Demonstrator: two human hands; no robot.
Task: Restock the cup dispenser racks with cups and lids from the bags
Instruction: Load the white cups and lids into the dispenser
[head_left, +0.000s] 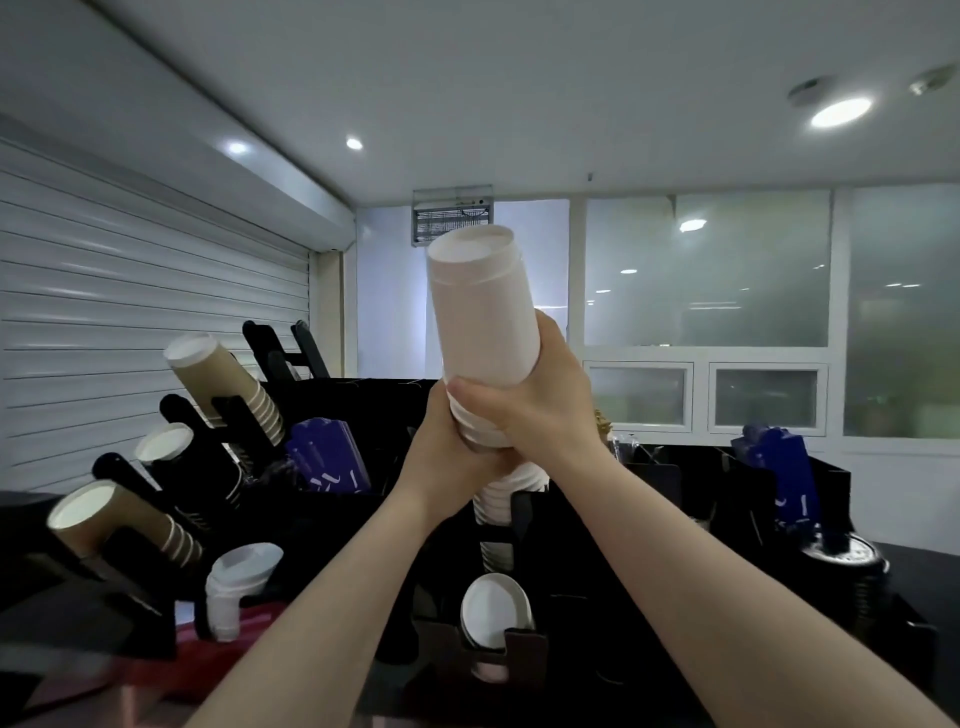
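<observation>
A tall stack of white paper cups (478, 312) stands bottom-up in the middle of the view, tilted slightly left. My right hand (524, 400) wraps its lower part from the right. Just below, my left hand (447, 457) grips the same stack from the left. The stack's lower end (501, 506) runs down into a slot of the black dispenser rack (524, 525). White lids (493, 605) lean in the rack's compartment underneath.
At the left, another black rack (135, 561) holds slanted stacks of brown cups (218, 382) and a black cup stack (171, 447), with white lids (236, 577) below. Blue sleeves (327, 457) stand behind. Black lids (841, 566) and a blue pack (784, 467) sit at the right.
</observation>
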